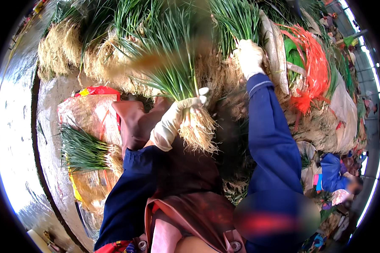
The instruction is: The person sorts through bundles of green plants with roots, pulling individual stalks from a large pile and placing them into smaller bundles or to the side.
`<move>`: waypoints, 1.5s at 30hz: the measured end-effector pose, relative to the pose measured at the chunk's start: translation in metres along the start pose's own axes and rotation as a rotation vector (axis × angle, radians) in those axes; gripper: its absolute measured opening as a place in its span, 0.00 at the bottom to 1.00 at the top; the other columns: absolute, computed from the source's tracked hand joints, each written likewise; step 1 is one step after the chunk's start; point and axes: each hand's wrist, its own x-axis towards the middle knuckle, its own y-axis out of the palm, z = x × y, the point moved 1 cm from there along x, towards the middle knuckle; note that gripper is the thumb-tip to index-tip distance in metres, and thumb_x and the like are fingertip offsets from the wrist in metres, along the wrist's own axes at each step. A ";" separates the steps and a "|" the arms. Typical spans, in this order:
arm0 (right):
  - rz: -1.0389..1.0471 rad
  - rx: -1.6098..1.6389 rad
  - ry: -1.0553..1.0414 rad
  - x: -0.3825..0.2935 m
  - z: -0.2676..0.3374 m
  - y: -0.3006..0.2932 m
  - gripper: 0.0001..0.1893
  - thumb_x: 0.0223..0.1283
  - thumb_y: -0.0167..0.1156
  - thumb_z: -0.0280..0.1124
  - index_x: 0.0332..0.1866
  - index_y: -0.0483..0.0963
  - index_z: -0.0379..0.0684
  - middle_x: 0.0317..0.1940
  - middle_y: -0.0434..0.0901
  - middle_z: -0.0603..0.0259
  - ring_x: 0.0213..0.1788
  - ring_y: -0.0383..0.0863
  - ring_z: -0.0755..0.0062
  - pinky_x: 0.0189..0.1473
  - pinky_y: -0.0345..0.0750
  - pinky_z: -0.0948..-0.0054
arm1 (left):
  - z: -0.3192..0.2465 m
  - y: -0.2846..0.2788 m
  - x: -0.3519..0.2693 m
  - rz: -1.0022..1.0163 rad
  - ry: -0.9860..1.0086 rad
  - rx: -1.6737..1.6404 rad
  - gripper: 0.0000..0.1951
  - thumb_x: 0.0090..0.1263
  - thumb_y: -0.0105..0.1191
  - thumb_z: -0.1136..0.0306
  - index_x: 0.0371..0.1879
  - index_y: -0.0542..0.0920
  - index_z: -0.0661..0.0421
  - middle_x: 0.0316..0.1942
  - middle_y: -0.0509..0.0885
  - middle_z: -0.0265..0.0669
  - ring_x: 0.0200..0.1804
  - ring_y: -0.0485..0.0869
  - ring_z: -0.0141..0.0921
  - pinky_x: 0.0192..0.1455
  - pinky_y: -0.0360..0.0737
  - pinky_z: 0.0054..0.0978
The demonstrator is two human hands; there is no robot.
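Gloved in white, my left hand (172, 121) grips a bunch of green onions (174, 79) just above its roots. The green leaves fan out away from me, and the pale stringy roots (198, 129) hang over my brown apron. Farther out to the right, my right hand (250, 58), also gloved, has its fingers curled at the base of other green onions (237, 23) in the heap. Whether those fingers are closed on any stalks cannot be made out. A smaller bunch of green onions (85, 148) lies at my left on a plastic sack (91, 107).
More onion bunches with long roots (60, 44) line the far side. Red plastic strips (313, 63) hang over sacking (274, 47) at the right. A wet floor (15, 136) and a dark groove run along the left. Another person (332, 174) sits at far right.
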 end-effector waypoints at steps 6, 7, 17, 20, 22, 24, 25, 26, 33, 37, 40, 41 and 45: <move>-0.075 0.240 -0.122 -0.073 0.024 -0.061 0.11 0.62 0.56 0.42 0.29 0.76 0.49 0.25 0.76 0.66 0.23 0.74 0.76 0.24 0.70 0.74 | -0.009 -0.006 -0.016 0.046 -0.048 -0.061 0.23 0.63 0.55 0.73 0.58 0.70 0.65 0.45 0.81 0.37 0.32 0.77 0.22 0.32 0.77 0.14; 0.012 0.170 -0.134 -0.096 0.030 -0.057 0.10 0.61 0.56 0.43 0.29 0.76 0.51 0.24 0.74 0.67 0.22 0.72 0.77 0.23 0.69 0.74 | -0.009 0.002 -0.015 0.056 -0.048 -0.033 0.23 0.63 0.54 0.72 0.58 0.71 0.65 0.46 0.80 0.36 0.33 0.77 0.22 0.32 0.77 0.14; 0.456 1.663 0.107 -0.162 0.037 -0.026 0.26 0.55 0.61 0.54 0.44 0.75 0.40 0.36 0.80 0.61 0.39 0.80 0.72 0.50 0.76 0.68 | -0.003 -0.002 -0.008 -0.006 -0.099 -0.120 0.22 0.65 0.51 0.74 0.59 0.69 0.62 0.51 0.79 0.40 0.46 0.82 0.31 0.39 0.80 0.21; 0.728 2.132 0.240 -0.150 0.058 -0.016 0.30 0.52 0.63 0.55 0.48 0.73 0.38 0.33 0.81 0.61 0.35 0.80 0.73 0.41 0.78 0.70 | 0.008 -0.026 0.007 0.037 -0.091 -0.117 0.21 0.65 0.51 0.74 0.58 0.70 0.62 0.48 0.80 0.38 0.40 0.81 0.29 0.40 0.80 0.22; 0.939 2.218 0.277 -0.147 0.079 -0.024 0.26 0.52 0.65 0.51 0.48 0.74 0.41 0.31 0.80 0.63 0.31 0.78 0.76 0.34 0.77 0.77 | -0.010 0.021 -0.017 -0.054 -0.094 -0.119 0.21 0.64 0.51 0.73 0.57 0.71 0.62 0.45 0.81 0.37 0.35 0.80 0.25 0.39 0.80 0.21; 0.832 2.017 0.392 -0.142 0.083 -0.012 0.16 0.55 0.65 0.42 0.41 0.76 0.42 0.24 0.79 0.64 0.24 0.79 0.74 0.25 0.76 0.73 | 0.003 -0.019 0.000 -0.036 -0.086 0.008 0.20 0.65 0.51 0.72 0.57 0.72 0.62 0.42 0.81 0.37 0.31 0.78 0.23 0.38 0.80 0.22; 0.620 1.843 0.230 -0.139 0.080 0.010 0.15 0.55 0.64 0.42 0.41 0.76 0.43 0.24 0.79 0.63 0.24 0.79 0.73 0.26 0.76 0.72 | 0.004 -0.009 0.003 -0.012 -0.092 0.066 0.20 0.65 0.51 0.73 0.56 0.72 0.62 0.42 0.81 0.37 0.32 0.79 0.23 0.39 0.80 0.22; 0.425 1.655 0.063 -0.136 0.079 0.033 0.14 0.56 0.64 0.41 0.41 0.76 0.43 0.23 0.79 0.62 0.24 0.79 0.72 0.27 0.76 0.71 | 0.006 -0.011 0.004 -0.016 -0.098 0.070 0.20 0.65 0.51 0.73 0.56 0.72 0.62 0.42 0.81 0.37 0.33 0.79 0.24 0.39 0.80 0.23; 0.441 0.348 -0.285 -0.114 0.026 0.026 0.10 0.61 0.55 0.40 0.37 0.78 0.47 0.36 0.83 0.62 0.40 0.81 0.65 0.43 0.76 0.68 | 0.003 -0.009 -0.006 0.202 -0.053 -0.255 0.26 0.62 0.53 0.76 0.61 0.66 0.61 0.45 0.78 0.36 0.45 0.79 0.31 0.46 0.79 0.24; 0.209 0.801 0.113 -0.079 0.008 -0.009 0.14 0.59 0.56 0.50 0.31 0.77 0.51 0.27 0.79 0.72 0.31 0.77 0.80 0.33 0.75 0.76 | -0.003 -0.004 -0.012 0.182 0.027 -0.207 0.33 0.62 0.54 0.76 0.67 0.58 0.56 0.47 0.77 0.36 0.46 0.78 0.30 0.40 0.80 0.22; 0.158 0.056 0.094 -0.016 0.000 -0.009 0.16 0.59 0.57 0.50 0.31 0.77 0.47 0.19 0.75 0.68 0.24 0.77 0.76 0.26 0.76 0.71 | 0.000 -0.005 -0.005 -0.021 -0.116 -0.191 0.30 0.62 0.54 0.76 0.65 0.62 0.59 0.43 0.79 0.36 0.41 0.78 0.27 0.37 0.80 0.20; 0.074 0.055 0.040 -0.006 -0.008 0.003 0.15 0.60 0.57 0.49 0.31 0.77 0.47 0.19 0.75 0.68 0.23 0.77 0.76 0.27 0.76 0.70 | 0.002 0.007 -0.001 0.050 -0.082 -0.208 0.29 0.62 0.54 0.76 0.64 0.63 0.60 0.41 0.79 0.37 0.39 0.78 0.27 0.36 0.80 0.19; 0.279 0.494 0.101 -0.010 0.001 -0.028 0.12 0.57 0.60 0.43 0.31 0.78 0.46 0.19 0.76 0.66 0.21 0.74 0.75 0.26 0.73 0.67 | 0.002 -0.015 0.005 0.021 -0.054 -0.120 0.25 0.62 0.55 0.75 0.60 0.68 0.63 0.36 0.80 0.37 0.33 0.78 0.26 0.36 0.79 0.19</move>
